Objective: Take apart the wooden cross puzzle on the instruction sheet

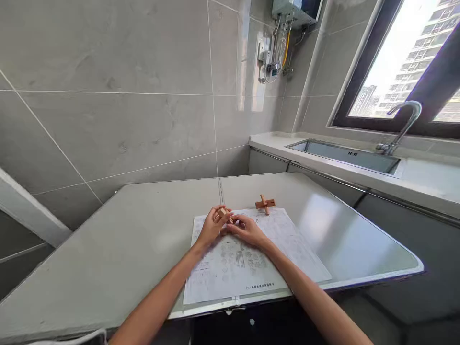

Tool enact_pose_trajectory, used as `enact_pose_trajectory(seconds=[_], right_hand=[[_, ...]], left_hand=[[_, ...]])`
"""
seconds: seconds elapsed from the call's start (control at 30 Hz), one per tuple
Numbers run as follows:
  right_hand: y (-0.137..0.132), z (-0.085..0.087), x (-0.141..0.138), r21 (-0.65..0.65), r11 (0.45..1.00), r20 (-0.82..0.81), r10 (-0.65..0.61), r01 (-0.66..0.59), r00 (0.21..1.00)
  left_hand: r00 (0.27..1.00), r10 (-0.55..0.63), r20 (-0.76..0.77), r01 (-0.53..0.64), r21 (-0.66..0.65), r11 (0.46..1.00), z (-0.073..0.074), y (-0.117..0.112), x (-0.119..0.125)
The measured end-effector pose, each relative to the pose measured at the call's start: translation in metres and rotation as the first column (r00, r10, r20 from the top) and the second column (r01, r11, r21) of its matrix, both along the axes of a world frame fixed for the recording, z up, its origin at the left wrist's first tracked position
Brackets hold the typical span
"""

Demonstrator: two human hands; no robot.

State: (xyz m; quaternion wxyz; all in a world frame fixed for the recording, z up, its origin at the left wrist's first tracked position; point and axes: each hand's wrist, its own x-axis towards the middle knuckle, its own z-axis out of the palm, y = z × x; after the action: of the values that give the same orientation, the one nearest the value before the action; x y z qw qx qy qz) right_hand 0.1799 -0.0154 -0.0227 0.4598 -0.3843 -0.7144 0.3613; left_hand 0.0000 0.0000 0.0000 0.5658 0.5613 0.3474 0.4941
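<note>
While both forearms [158, 292] are reached in over the near edge of the table [136, 249], some small wooden pieces [223, 212] are held above the printed sheet [219, 287] in the left hand [214, 224]; the left fingers are clamped on them, a block being left to show between thumb and fingers, and their number being hidden by the grip; the lower right end of the pieces is turned toward the right hand [247, 230], whose fingertips are brought close together at that end; whether they are pinched on it or only laid against it cannot be told. By the sheet's far edge, to the right of both hands and apart from the fingers, a wooden cross [265, 204] is seen, one bar crossed by another; the sheet is spread inward from the table's near edge, well short of its right corner.
</note>
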Motion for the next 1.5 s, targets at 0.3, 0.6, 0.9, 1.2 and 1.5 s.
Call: enact_pose_trajectory(seconds=[0.3, 0.6, 0.9, 1.2, 1.5], right_hand=[[-0.003, 0.004, 0.0, 0.032, 0.999, 0.072, -0.024, 0.022, 0.997], [0.002, -0.007, 0.005, 0.069, 0.976, 0.142, -0.215, 0.207, 0.966], [-0.001, -0.004, 0.005, 0.139, 0.946, 0.264, -0.321, 0.294, 0.909], [-0.004, -0.004, 0.005, 0.206, 0.945, 0.339, -0.313, 0.255, 0.887], [-0.007, -0.004, 0.003, 0.256, 0.956, 0.389, -0.239, 0.145, 0.89]], left_hand=[[0.999, -0.04, -0.034, 0.042, 0.071, 0.997, 0.006, -0.01, 0.002], [0.956, 0.258, -0.141, -0.206, 0.307, 0.929, 0.016, -0.007, -0.004], [0.85, 0.38, -0.366, -0.174, 0.487, 0.856, 0.016, -0.009, -0.006], [0.837, 0.431, -0.336, -0.271, 0.431, 0.861, 0.012, -0.002, -0.009], [0.836, 0.404, -0.372, -0.25, 0.397, 0.883, 0.009, -0.002, -0.008]])
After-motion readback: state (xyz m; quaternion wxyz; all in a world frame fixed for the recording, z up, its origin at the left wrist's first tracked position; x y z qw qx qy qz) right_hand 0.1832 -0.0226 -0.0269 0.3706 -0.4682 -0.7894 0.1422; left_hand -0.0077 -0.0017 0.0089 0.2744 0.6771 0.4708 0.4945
